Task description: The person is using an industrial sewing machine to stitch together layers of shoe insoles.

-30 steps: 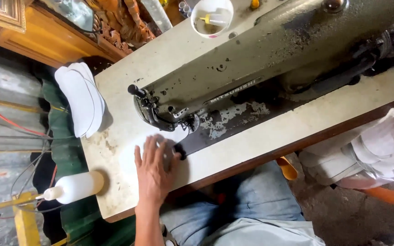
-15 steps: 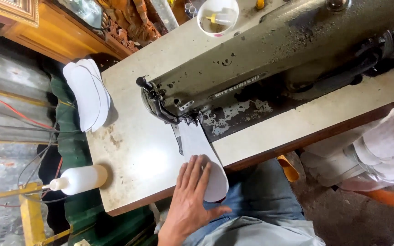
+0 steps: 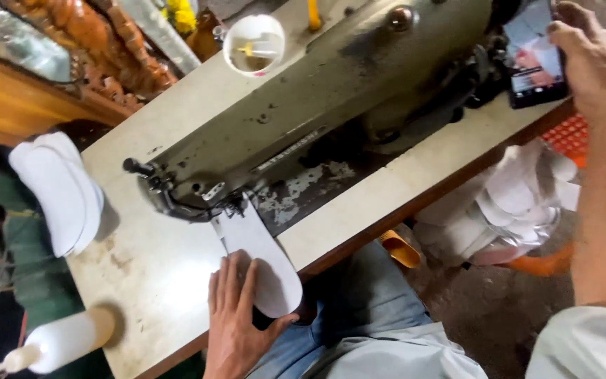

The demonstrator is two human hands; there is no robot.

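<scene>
My left hand (image 3: 236,323) lies flat on the near end of a white shoe insole (image 3: 264,260), with the thumb curled round its edge at the table's front. The insole's far end sits under the presser foot (image 3: 229,207) of a grey-green industrial sewing machine (image 3: 317,105). At the top right, my right hand (image 3: 590,63) reaches across the machine's end. Its fingers close on the edge of a dark phone (image 3: 534,60) with a lit screen.
A stack of white insoles (image 3: 57,193) rests at the left end of the cream table (image 3: 149,274). A white squeeze bottle (image 3: 57,344) lies at the near left corner, a white cup (image 3: 254,43) behind the machine. A bag of white pieces (image 3: 520,210) sits under the table at right.
My left hand has drawn back from the presser foot towards the table's front edge, and the white insole now shows under it. My right hand has come into view at the phone.
</scene>
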